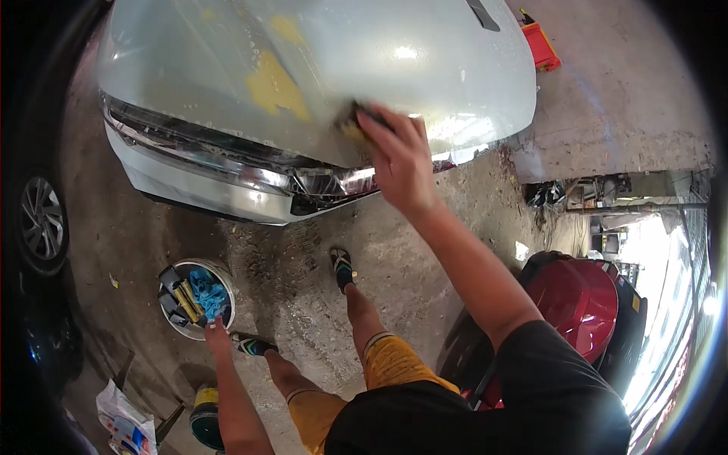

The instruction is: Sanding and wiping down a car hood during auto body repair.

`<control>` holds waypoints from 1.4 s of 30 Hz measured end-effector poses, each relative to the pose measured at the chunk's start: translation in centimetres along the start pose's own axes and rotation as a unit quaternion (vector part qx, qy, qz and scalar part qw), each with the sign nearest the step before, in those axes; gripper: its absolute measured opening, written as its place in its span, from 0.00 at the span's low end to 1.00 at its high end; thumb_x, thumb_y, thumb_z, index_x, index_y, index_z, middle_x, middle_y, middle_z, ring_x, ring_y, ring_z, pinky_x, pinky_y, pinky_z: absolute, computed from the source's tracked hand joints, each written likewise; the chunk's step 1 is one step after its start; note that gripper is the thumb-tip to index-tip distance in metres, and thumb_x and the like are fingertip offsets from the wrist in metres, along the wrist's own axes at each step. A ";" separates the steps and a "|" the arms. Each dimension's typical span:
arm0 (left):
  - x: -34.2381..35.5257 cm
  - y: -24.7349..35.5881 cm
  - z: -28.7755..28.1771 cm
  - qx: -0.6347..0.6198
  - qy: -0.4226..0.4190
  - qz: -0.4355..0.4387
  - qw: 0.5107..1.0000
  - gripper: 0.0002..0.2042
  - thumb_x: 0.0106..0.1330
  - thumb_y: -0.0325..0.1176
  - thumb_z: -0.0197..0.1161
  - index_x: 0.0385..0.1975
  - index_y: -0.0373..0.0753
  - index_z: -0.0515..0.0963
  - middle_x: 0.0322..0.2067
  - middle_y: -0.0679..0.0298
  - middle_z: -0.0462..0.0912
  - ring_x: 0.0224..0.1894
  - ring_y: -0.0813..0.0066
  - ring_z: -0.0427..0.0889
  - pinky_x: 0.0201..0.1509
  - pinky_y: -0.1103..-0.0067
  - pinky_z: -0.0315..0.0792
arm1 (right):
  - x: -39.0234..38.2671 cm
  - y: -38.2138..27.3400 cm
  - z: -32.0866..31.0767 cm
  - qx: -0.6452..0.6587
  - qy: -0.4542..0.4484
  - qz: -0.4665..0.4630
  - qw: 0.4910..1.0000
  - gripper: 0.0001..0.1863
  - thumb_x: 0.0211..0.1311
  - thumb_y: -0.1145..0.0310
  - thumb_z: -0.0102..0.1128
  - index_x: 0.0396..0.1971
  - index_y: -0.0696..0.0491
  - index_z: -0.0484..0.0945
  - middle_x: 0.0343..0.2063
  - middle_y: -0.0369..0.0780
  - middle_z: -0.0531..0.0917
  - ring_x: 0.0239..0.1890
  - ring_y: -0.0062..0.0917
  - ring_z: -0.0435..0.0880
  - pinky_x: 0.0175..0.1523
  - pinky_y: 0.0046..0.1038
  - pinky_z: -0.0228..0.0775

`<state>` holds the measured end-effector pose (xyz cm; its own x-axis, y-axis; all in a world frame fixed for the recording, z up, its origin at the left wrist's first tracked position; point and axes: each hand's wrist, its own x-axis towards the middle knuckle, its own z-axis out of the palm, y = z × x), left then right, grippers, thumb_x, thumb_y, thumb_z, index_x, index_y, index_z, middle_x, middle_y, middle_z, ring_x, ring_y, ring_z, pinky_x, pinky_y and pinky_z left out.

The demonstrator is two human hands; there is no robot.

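Observation:
My right hand (402, 155) presses a dark sanding block or sponge (355, 120) against the pale, wet hood of a car (326, 61), near its front edge. Yellow filler patches (277, 87) show on the hood to the left of the hand. My left hand (216, 331) reaches down to the rim of a white bucket (227, 299) on the floor. The bucket holds a blue cloth (208, 292) and dark and yellow blocks (178, 299). Whether the left fingers hold anything is hidden.
The car's chrome grille and bumper (227, 178) jut toward me. A red vehicle part (580, 299) stands at my right. A tyre (42, 220) is at the far left. A tin (206, 417) and a bag (121, 425) lie on the wet concrete floor. A red tray (540, 44) sits beyond the hood.

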<state>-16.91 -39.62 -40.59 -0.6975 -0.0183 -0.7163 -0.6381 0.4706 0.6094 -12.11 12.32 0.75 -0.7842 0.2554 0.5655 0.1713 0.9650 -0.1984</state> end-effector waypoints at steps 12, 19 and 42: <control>-3.1 1.5 -0.6 0.177 0.098 0.109 0.973 0.21 0.64 0.51 0.60 0.44 0.37 0.81 0.39 0.45 0.84 0.45 0.41 0.81 0.50 0.57 0.72 | 16.3 1.2 4.9 0.097 -0.072 -0.086 0.989 0.16 0.62 0.75 0.56 0.49 0.50 0.82 0.50 0.40 0.85 0.52 0.39 0.83 0.56 0.37 0.73; -4.2 1.0 4.1 0.135 0.079 0.014 0.988 0.24 0.66 0.54 0.60 0.41 0.34 0.81 0.39 0.43 0.84 0.43 0.43 0.82 0.49 0.57 0.73 | 15.0 -1.2 6.7 -0.028 -0.019 -0.120 0.992 0.19 0.63 0.69 0.56 0.54 0.46 0.82 0.49 0.41 0.84 0.49 0.40 0.81 0.57 0.36 0.71; 1.5 -1.0 -5.5 0.162 0.089 0.045 0.982 0.28 0.64 0.56 0.59 0.45 0.31 0.80 0.41 0.42 0.84 0.47 0.41 0.81 0.51 0.56 0.72 | 14.2 -5.4 5.4 -0.083 -0.043 -0.042 0.995 0.17 0.62 0.71 0.60 0.51 0.49 0.83 0.48 0.45 0.81 0.48 0.43 0.77 0.54 0.40 0.71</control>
<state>-19.15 -44.96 -40.41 -0.8104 -0.1043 -0.5766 -0.4545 0.7330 0.5061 -27.39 10.42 5.53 -0.8465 0.1738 0.5032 0.1929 0.9811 -0.0144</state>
